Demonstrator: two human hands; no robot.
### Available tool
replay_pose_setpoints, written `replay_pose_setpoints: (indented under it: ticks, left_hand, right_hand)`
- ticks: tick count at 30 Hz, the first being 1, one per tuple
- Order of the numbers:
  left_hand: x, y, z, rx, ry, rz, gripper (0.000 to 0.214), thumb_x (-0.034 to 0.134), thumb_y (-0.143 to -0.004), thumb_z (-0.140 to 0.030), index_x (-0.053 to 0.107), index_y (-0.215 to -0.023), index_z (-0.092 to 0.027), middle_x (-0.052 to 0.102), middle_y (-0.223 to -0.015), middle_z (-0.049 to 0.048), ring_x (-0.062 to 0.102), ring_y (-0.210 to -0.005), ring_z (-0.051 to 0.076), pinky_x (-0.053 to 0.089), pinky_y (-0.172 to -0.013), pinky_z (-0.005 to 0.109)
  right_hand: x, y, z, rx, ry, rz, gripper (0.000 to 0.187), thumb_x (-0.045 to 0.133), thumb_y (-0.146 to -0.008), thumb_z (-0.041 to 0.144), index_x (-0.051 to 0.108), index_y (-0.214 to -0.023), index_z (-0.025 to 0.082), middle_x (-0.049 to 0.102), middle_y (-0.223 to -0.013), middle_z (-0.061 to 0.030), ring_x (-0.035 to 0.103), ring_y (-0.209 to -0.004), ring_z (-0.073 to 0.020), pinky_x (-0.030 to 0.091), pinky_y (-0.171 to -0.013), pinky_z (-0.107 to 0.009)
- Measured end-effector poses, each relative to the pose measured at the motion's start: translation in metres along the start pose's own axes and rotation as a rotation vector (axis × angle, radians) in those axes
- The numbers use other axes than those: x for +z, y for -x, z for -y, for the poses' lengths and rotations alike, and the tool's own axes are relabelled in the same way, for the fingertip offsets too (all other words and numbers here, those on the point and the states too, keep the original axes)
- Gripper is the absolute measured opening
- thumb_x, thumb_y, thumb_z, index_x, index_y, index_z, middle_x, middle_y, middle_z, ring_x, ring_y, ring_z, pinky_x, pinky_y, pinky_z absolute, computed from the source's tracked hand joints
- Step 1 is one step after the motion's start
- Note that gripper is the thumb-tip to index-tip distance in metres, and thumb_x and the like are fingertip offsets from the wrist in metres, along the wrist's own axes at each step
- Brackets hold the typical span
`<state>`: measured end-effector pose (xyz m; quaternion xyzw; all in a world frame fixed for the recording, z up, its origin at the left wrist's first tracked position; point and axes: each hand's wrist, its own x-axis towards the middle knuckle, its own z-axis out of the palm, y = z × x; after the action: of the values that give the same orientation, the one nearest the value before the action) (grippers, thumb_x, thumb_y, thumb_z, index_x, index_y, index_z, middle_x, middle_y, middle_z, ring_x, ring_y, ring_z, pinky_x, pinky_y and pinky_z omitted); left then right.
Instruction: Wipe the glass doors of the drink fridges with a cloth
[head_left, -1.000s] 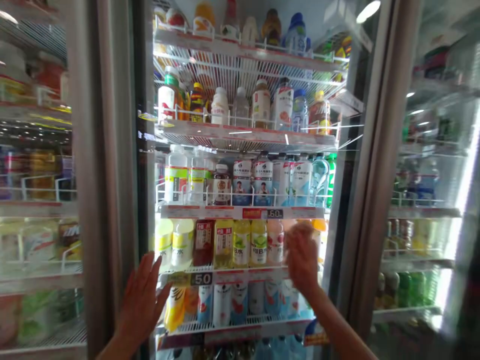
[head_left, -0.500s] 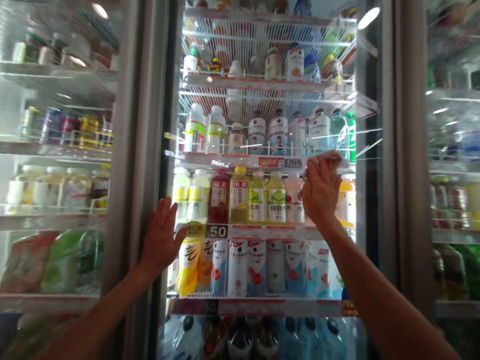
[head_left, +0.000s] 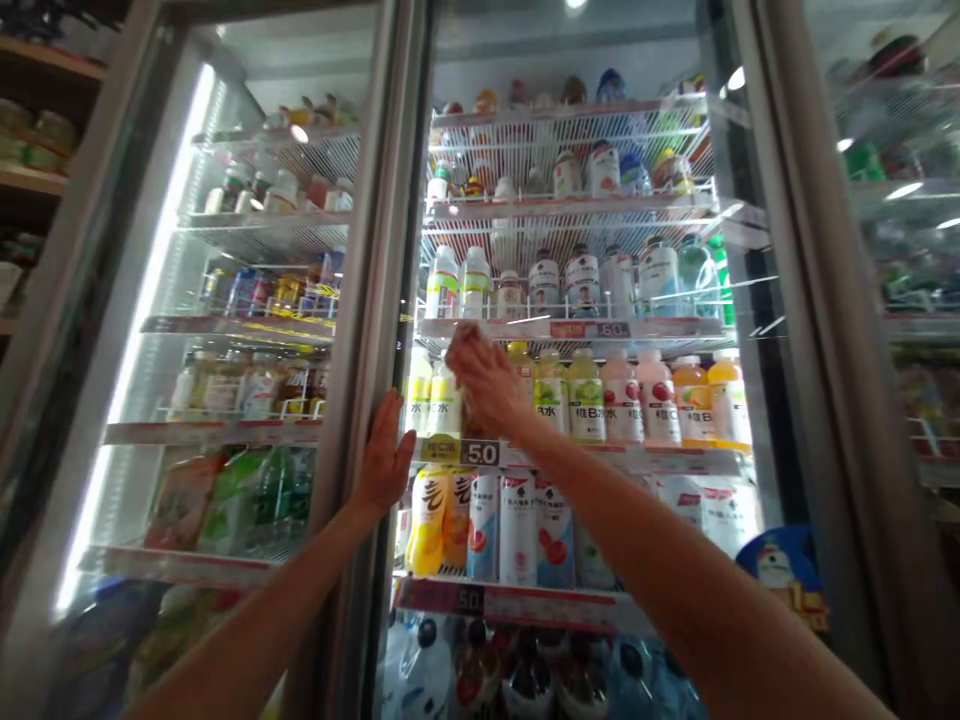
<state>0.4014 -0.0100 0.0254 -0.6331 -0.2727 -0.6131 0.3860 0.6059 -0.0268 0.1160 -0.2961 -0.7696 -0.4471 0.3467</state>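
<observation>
My left hand (head_left: 386, 455) lies flat with fingers stretched out against the grey upright frame (head_left: 371, 300) between two cooler doors. My right hand (head_left: 487, 385) is closed on a small pale wad that looks like a cloth (head_left: 463, 338), pressed to the glass door (head_left: 750, 250) of the middle cooler. It sits in front of the shelf of yellow and green drink bottles (head_left: 585, 395), just above a "5.0" price tag (head_left: 480, 453). My right forearm crosses the lower part of the door.
Behind the glass stand several wire shelves of bottled drinks (head_left: 581, 280), with large bottles (head_left: 480, 670) at the bottom. Another cooler door (head_left: 255, 300) is on the left and one (head_left: 900, 300) on the right. Wooden shelving (head_left: 30, 150) shows at far left.
My right hand has swept with the wad from the right side of the glass up and across to its left side. My left hand has stayed on the frame. The view has shifted right.
</observation>
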Motion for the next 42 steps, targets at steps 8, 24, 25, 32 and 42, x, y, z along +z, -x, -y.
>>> replay_pose_setpoints:
  ticks: [8, 24, 25, 32, 42]
  left_hand:
    - [0.006, 0.006, 0.004, 0.053, -0.041, 0.046, 0.057, 0.033, -0.091, -0.039, 0.016, -0.142, -0.02, 0.026, -0.146, 0.013, 0.027, -0.134, 0.024, 0.031, -0.107, 0.044]
    - [0.049, 0.02, -0.065, 0.093, -0.22, 0.094, 0.059, 0.037, -0.089, -0.04, 0.019, -0.142, -0.023, 0.027, -0.146, 0.0109, 0.017, -0.137, 0.026, 0.015, -0.11, 0.05]
    - [0.049, 0.019, -0.065, 0.093, -0.21, 0.092, 0.059, 0.038, -0.089, -0.04, 0.019, -0.142, -0.024, 0.027, -0.146, 0.0104, 0.018, -0.137, 0.026, 0.016, -0.11, 0.05]
    - [0.046, 0.019, -0.063, 0.073, -0.155, 0.075, 0.058, 0.038, -0.088, -0.04, 0.021, -0.142, -0.026, 0.025, -0.147, 0.0074, 0.02, -0.136, 0.026, 0.015, -0.11, 0.051]
    - [0.048, 0.02, -0.062, 0.076, -0.176, 0.066, 0.057, 0.037, -0.089, -0.04, 0.022, -0.142, -0.025, 0.027, -0.146, 0.0101, 0.021, -0.136, 0.028, 0.018, -0.108, 0.053]
  right_hand:
    - [0.016, 0.04, 0.015, -0.131, 0.005, -0.011, 0.048, 0.037, -0.087, 0.02, 0.037, -0.135, 0.021, 0.03, -0.147, -0.0012, 0.016, -0.138, -0.0205, 0.012, -0.113, -0.048]
    - [-0.014, 0.158, -0.054, 0.258, 0.183, -0.132, 0.055, 0.037, -0.086, 0.024, 0.028, -0.14, 0.024, 0.029, -0.147, -0.0037, 0.015, -0.139, -0.0214, 0.017, -0.11, -0.048]
    - [-0.01, 0.17, -0.05, 0.151, 0.174, -0.077, 0.057, 0.037, -0.084, 0.022, 0.027, -0.14, 0.027, 0.03, -0.146, -0.0019, 0.016, -0.138, -0.0196, 0.018, -0.111, -0.045]
    - [-0.048, 0.194, -0.132, 0.596, 0.294, -0.205, 0.051, 0.029, -0.089, 0.028, 0.031, -0.139, 0.02, 0.029, -0.146, -0.0097, 0.02, -0.137, -0.025, 0.023, -0.106, -0.053]
    - [-0.049, 0.265, -0.153, 0.555, 0.335, -0.232, 0.048, 0.029, -0.089, 0.027, 0.037, -0.136, 0.021, 0.034, -0.144, -0.0103, 0.023, -0.136, -0.0229, 0.025, -0.108, -0.049]
